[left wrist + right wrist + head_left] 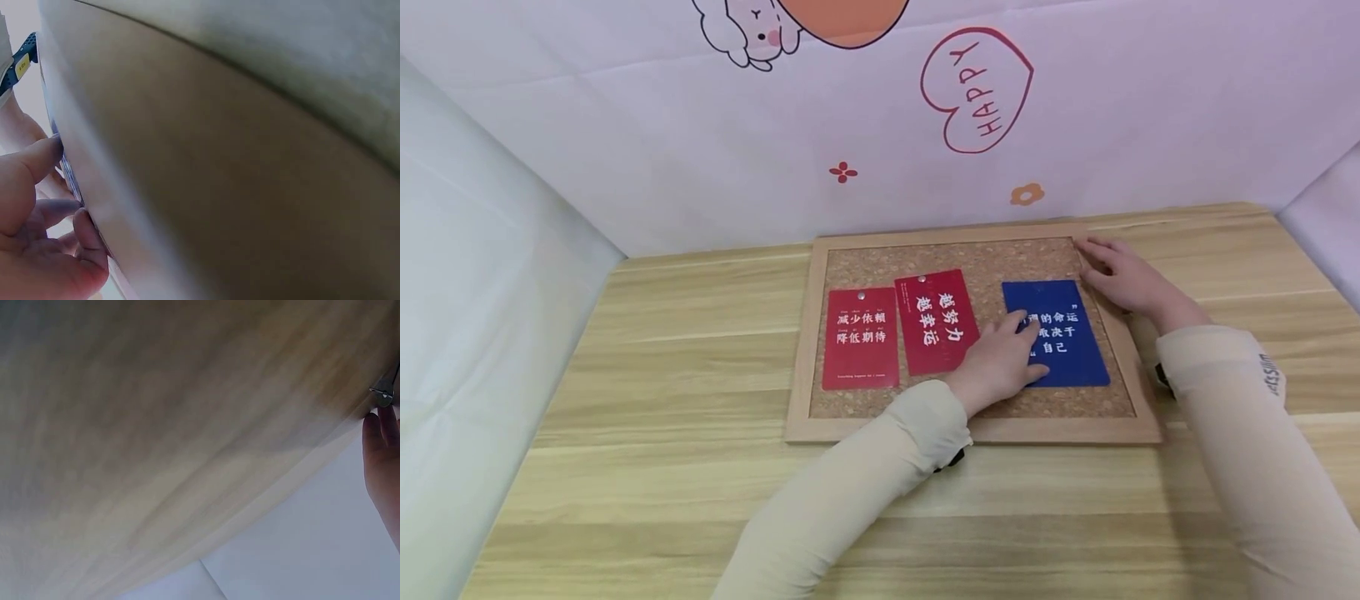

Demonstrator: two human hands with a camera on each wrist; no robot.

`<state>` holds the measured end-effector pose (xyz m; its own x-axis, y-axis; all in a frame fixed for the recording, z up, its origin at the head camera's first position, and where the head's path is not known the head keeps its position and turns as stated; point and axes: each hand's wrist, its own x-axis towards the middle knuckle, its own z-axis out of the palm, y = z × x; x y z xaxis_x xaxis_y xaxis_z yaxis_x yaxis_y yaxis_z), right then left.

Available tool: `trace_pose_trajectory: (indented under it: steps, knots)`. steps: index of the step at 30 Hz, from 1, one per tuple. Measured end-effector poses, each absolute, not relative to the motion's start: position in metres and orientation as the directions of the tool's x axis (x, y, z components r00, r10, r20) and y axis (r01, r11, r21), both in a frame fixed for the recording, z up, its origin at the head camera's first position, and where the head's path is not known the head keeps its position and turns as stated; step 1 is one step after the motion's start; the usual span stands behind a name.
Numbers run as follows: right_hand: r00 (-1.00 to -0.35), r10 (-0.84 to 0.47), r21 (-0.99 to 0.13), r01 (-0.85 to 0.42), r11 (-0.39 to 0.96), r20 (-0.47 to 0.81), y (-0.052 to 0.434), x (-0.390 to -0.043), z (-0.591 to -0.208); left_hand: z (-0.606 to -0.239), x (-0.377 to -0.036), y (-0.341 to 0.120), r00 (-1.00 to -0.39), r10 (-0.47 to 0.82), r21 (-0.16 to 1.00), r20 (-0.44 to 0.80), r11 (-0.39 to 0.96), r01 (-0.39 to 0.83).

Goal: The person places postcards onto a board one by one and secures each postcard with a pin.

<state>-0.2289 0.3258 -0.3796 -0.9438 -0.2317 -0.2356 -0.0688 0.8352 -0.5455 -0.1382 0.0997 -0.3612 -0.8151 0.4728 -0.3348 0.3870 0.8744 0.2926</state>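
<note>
A cork board [880,262] in a light wooden frame [865,431] lies flat on the table in the head view. My left hand [996,362] rests on a blue card [1075,367] with white writing, its fingertips touching the card and covering part of the text. In the left wrist view, the left hand [47,244] touches down with its fingers slightly bent. My right hand [1123,279] lies at the frame's upper right corner, fingers extended over the edge. The right wrist view shows the right hand [384,462] beside a small metal piece [382,392] at the board's edge.
On the cork's left half are two red cards with white writing, one straight [861,362] and one tilted [936,354]. Each has a pin near its top. Wood-grain table [662,375] surrounds the board, and a white printed cloth [700,150] hangs behind.
</note>
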Motion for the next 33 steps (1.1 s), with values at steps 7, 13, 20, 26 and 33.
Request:
trace_pose_trajectory:
  steps: [7, 13, 20, 26, 33]
  knots:
    - [-0.945, -0.226, -0.544, -0.063, 0.837, -0.238, 0.3244, -0.2290, -0.3788, -0.3606, -0.1398, 0.1014, -0.810, 0.474, 0.282, -0.344, 0.876, 0.393]
    - [-0.946, -0.224, -0.545, -0.064, 0.836, -0.233, 0.3243, -0.2285, -0.3773, -0.3568, -0.1433, 0.0990, -0.782, 0.505, 0.320, -0.365, 0.857, 0.405]
    - [-0.947, -0.226, -0.551, -0.065, 0.832, -0.230, 0.3229, -0.2254, -0.3757, -0.3568, -0.1431, 0.0969, -0.777, 0.513, 0.350, -0.364, 0.849, 0.396]
    - [-0.946, -0.239, -0.572, -0.072, 0.817, -0.221, 0.3241, -0.2249, -0.3756, -0.3584, -0.1432, 0.0958, -0.777, 0.517, 0.363, -0.359, 0.844, 0.394]
    - [-0.930, -0.251, -0.582, -0.051, 0.812, -0.269, 0.3288, -0.2245, -0.3719, -0.3596, -0.1438, 0.0969, -0.776, 0.525, 0.359, -0.349, 0.840, 0.407]
